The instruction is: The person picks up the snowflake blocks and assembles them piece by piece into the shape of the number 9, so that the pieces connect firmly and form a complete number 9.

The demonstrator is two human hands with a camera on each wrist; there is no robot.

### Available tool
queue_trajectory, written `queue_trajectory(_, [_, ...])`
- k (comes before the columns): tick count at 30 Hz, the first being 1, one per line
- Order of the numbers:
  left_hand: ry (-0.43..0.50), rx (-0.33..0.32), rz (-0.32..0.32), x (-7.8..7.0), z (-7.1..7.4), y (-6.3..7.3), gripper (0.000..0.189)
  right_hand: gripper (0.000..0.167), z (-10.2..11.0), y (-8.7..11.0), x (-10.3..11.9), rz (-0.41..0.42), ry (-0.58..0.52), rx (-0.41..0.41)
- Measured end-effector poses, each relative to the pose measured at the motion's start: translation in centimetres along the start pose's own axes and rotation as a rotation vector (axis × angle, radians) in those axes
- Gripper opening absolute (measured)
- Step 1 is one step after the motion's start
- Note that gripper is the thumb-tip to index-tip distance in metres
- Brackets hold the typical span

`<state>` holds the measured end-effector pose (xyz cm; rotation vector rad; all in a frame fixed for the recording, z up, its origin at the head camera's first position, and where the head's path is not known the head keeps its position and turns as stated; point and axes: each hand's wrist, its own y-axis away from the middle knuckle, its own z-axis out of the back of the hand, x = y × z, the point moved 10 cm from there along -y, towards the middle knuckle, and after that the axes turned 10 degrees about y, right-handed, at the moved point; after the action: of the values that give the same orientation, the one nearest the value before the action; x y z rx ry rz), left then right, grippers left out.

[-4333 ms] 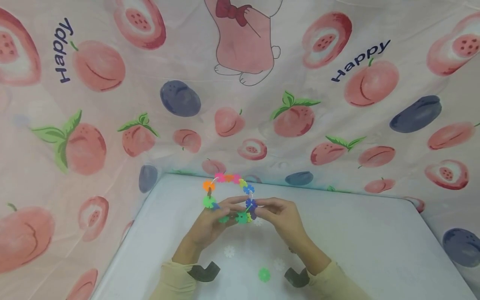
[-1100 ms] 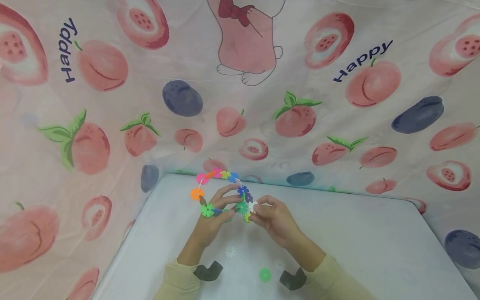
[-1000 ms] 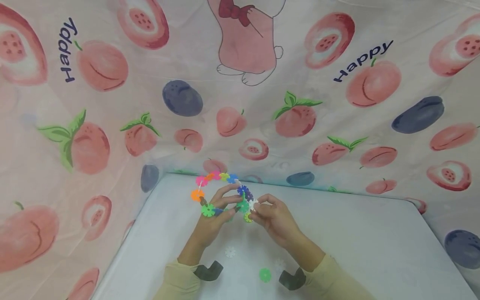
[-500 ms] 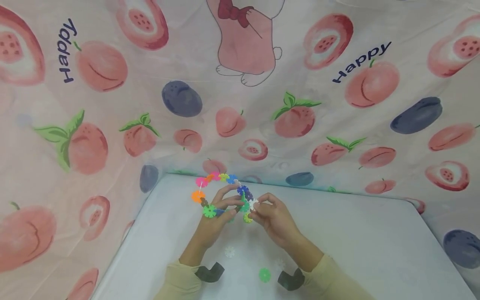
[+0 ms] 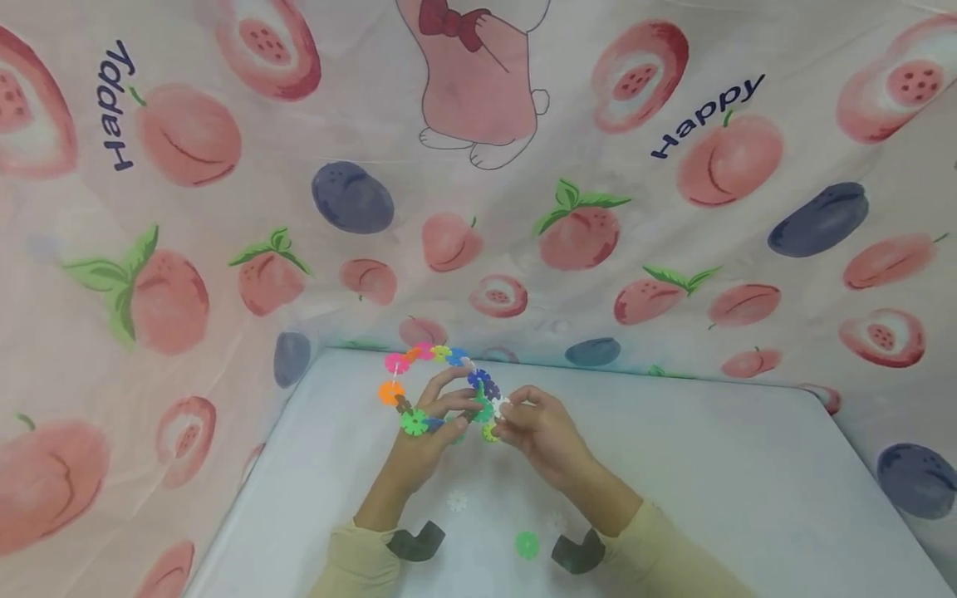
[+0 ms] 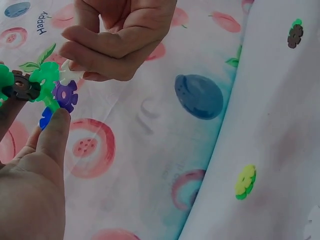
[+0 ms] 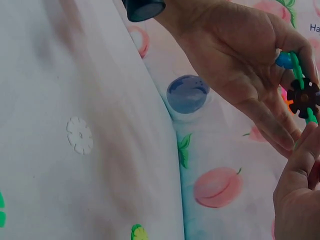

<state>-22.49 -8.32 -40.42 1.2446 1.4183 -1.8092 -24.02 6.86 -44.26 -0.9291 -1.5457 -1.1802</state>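
Since the ring (image 5: 414,422) is held up above the table (image 5: 718,473), we record: left hand (image 5: 429,438), thumb and fingers pinching its near side, presumably to steady it; right hand (image 5: 549,433), pinching a white piece (image 5: 503,408) at its right side, likely for fine control. Whether piece and ring are joined, we cannot tell.

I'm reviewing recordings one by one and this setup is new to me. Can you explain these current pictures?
There is no robot: a person works with a bare left hand and right hand. The wide picture comes from a camera worn on the head; the other two come from cameras on each wrist. The left hand holds a chain of colourful flower-shaped discs; the right hand pinches a white disc beside it. Loose on the table lie a green disc and a pale disc.
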Motion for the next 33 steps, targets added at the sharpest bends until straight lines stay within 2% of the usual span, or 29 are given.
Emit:
queue_trajectory(6, [-0.016,0.005,-0.017,-0.22,0.05,0.09,0.026,0.006,-0.23,0.15,-0.05,0.002,-0.021,-0.015])
queue_trajectory(12, [-0.06,0.028,-0.046,-0.35,-0.15,0.12,0.024,0.005,-0.08,0.16,-0.1,0.0,0.012,-0.026])
queue_trajectory(16, [-0.071,0.034,-0.041,-0.44,-0.16,0.13,0.024,0.005,-0.07,0.14,-0.1,0.003,0.019,-0.019])
queue_trajectory(22, [-0.047,0.051,-0.035,-0.57,-0.19,0.17,0.023,0.005,-0.18,-0.04,-0.2,0.02,-0.001,0.037])
queue_trajectory(26, [0.01,0.068,-0.006,-0.46,-0.29,0.19,0.022,0.006,-0.21,0.01,0.07,0.034,0.001,0.086])
queue_trajectory(29, [0.025,0.075,0.011,-0.42,-0.41,0.22,0.022,0.007,-0.22,0.14,0.38,0.04,-0.002,0.095])
queue_trajectory(33, [-0.001,0.078,0.002,-0.57,-0.47,0.23,0.021,0.007,-0.36,0.22,0.37,0.024,-0.008,0.089])
